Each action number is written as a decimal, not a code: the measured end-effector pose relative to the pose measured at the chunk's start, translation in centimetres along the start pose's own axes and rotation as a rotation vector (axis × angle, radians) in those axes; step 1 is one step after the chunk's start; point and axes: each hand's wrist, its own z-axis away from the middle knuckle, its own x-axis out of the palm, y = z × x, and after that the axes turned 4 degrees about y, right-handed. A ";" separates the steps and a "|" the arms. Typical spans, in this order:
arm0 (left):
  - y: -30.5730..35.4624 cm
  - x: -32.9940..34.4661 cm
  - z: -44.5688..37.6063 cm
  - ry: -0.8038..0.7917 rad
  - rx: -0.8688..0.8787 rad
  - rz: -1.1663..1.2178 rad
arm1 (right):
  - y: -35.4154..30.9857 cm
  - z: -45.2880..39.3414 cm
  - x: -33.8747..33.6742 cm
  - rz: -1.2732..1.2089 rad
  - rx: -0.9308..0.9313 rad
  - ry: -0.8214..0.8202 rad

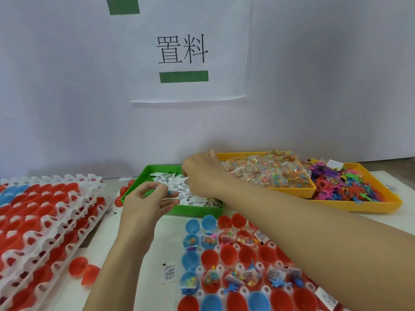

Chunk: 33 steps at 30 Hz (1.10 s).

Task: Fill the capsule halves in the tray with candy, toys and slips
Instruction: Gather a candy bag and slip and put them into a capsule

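Here the right hand [202,173] reaches into the green tray [134,187] at frame centre, its fingers hidden among the slips [179,187]; the left hand [146,203], fingers loosely curled and seemingly pinching something small, hovers just lower left.

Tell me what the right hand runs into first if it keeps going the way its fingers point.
Most likely the white folded paper slips in the green plastic tray. The right hand reaches left and down over them, fingers curled at the pile. Whether they already touch is unclear; depth is hard to judge.

Red and blue capsule halves [229,254] sit open-side up in a white tray [267,290]. Some hold candy, toys, slips. Others are empty.
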 end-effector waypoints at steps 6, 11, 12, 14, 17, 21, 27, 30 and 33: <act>0.0 0.3 -0.2 -0.011 0.036 -0.031 | -1.1 -1.9 1.6 0.073 0.047 -0.094; -0.3 0.2 -0.3 -0.012 0.052 -0.078 | -2.1 -1.7 2.4 -0.001 0.063 -0.112; -0.3 0.2 -0.4 -0.013 0.054 -0.083 | -2.1 -1.6 2.3 -0.007 0.063 -0.113; -0.4 0.4 -0.4 -0.019 0.050 -0.086 | -1.9 -1.6 2.1 -0.010 0.055 -0.126; -0.4 0.5 -0.3 -0.038 0.041 -0.076 | -1.6 -1.4 1.6 -0.069 0.070 -0.119; -0.2 0.6 0.0 -0.068 0.034 -0.019 | -0.8 -0.8 0.6 -0.258 0.166 0.019; 0.3 1.5 0.6 -0.144 -0.005 0.048 | 1.9 2.6 -2.3 -0.693 0.340 0.245; 0.5 2.3 1.4 -0.202 -0.018 0.067 | 2.2 5.5 -3.6 -0.799 0.299 0.297; 0.6 3.3 2.4 -0.275 -0.020 0.078 | 1.9 7.8 -4.3 -0.787 0.217 0.290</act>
